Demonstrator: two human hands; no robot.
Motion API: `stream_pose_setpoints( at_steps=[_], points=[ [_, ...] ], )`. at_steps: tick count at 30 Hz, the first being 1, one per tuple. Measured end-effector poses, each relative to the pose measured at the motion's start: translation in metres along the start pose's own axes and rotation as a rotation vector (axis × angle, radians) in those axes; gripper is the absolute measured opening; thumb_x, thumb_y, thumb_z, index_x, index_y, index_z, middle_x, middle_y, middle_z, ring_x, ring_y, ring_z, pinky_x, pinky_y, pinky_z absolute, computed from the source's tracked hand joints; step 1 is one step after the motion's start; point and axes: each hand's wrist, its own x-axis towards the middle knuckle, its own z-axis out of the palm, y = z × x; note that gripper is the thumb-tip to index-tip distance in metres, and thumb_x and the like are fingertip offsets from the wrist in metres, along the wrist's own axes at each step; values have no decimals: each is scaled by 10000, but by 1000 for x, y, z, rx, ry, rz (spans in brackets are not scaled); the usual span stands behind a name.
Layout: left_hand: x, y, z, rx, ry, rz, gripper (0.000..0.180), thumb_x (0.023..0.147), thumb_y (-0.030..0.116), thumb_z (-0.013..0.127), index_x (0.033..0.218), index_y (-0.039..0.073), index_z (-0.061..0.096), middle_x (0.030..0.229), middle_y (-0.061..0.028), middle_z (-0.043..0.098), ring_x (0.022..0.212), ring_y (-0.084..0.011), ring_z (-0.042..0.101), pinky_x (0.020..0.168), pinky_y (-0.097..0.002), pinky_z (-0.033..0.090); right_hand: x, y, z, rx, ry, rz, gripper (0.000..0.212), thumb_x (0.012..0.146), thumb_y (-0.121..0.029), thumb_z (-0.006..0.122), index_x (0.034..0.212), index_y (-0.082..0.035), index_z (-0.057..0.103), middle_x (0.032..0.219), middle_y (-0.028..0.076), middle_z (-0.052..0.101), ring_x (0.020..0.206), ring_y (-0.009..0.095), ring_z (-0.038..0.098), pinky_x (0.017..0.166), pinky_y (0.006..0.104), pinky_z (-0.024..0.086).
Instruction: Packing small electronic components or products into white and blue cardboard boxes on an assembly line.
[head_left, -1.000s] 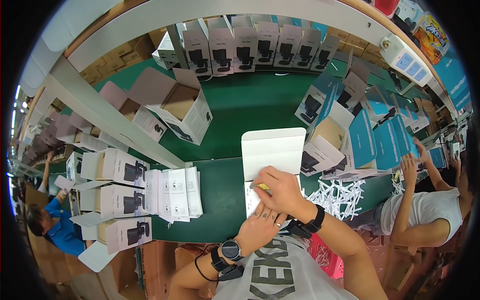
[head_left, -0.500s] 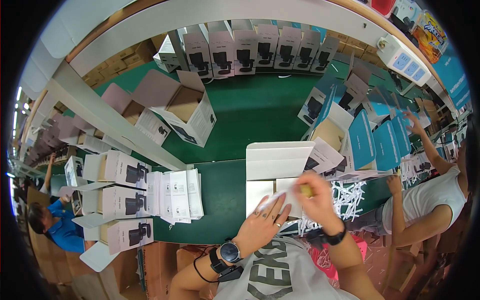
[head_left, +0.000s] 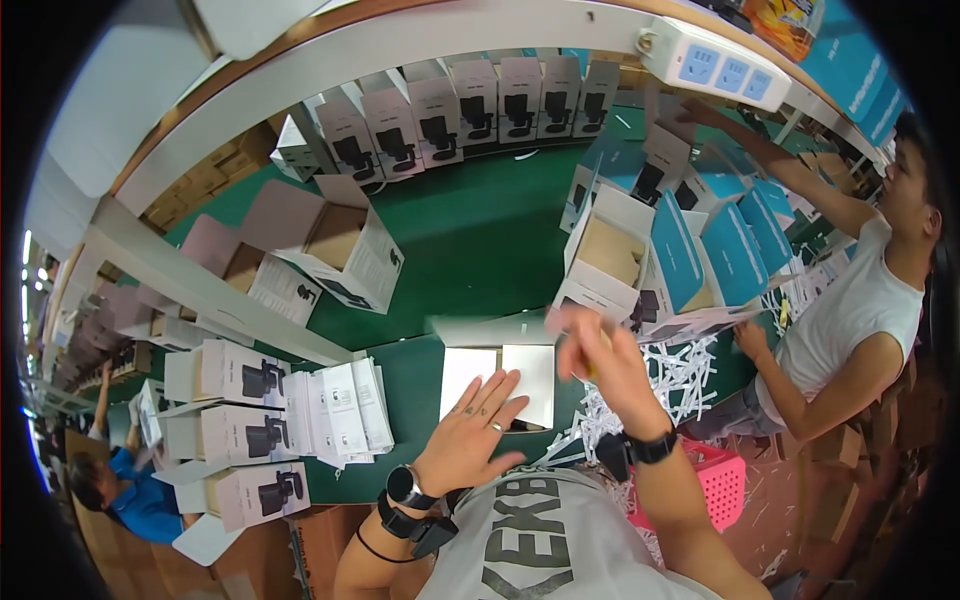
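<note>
In front of me a white carton [head_left: 528, 385] lies on the green table, its inner flaps folded in from both sides and a blurred lid flap at its far edge. My left hand [head_left: 480, 425] rests on the flaps with fingers outstretched and holds nothing. Just right of the carton, my right hand [head_left: 605, 365] is raised, smeared by motion. Its fingers are curled, and a trace of yellow shows among them; what it is I cannot make out. Beyond this hand stands an open box [head_left: 608, 250] with brown cardboard inside.
White paper strips [head_left: 680, 380] are heaped at right, near a pink basket [head_left: 722, 490]. Printed leaflets [head_left: 345, 408] and open boxes [head_left: 235, 432] stand at left. Closed boxes [head_left: 475, 100] line the back. A co-worker [head_left: 850, 310] reaches over teal-lidded boxes [head_left: 735, 245]. A power strip [head_left: 715, 62] hangs above.
My right hand has lifted away from the carton, and the white strip between my hands no longer shows. My left hand now lies flatter on the flaps. The far lid flap has moved.
</note>
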Motion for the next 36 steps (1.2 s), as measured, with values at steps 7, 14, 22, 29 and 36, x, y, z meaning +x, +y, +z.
stream_pose_setpoints(
  at_steps=[7, 14, 22, 29, 36],
  points=[
    [-27, -5, 28, -807, 386, -269, 486, 911, 171, 795, 1337, 19, 617, 1171, -123, 728, 1065, -300, 687, 946, -428, 521, -63, -10, 1, -661, -374, -307, 264, 1000, -202, 690, 1216, -52, 720, 846, 49, 738, 706, 189, 658, 641, 330, 487],
    [-19, -6, 27, -881, 411, -184, 467, 884, 120, 798, 1315, 43, 633, 1276, -109, 670, 1163, -256, 634, 1005, -393, 487, -3, -19, 47, -758, -390, -679, 163, 899, -154, 758, 1055, -129, 720, 944, 6, 706, 840, 245, 640, 780, 385, 458],
    [-28, -8, 30, -702, 386, -114, 506, 878, 142, 794, 1337, 47, 606, 1326, -128, 604, 1201, -277, 595, 1026, -400, 475, 49, 3, 79, -821, -475, -905, 158, 912, -176, 766, 1067, -173, 740, 906, -11, 622, 878, 196, 623, 805, 360, 412],
    [-28, -11, 27, -857, 345, -187, 464, 874, 134, 784, 1301, 51, 621, 1315, -139, 607, 1178, -289, 600, 1017, -409, 477, 32, 11, 61, -746, -586, -710, 161, 919, -177, 766, 1079, -173, 746, 961, -6, 655, 899, 195, 641, 789, 342, 399],
    [-28, -12, 26, -764, 385, -137, 463, 872, 140, 779, 1302, 55, 629, 1276, -118, 638, 1165, -279, 615, 1026, -400, 472, 50, 18, 79, -680, -482, -699, 132, 933, -194, 736, 1063, -167, 726, 1016, 2, 661, 904, 209, 645, 792, 353, 410]
  ],
)
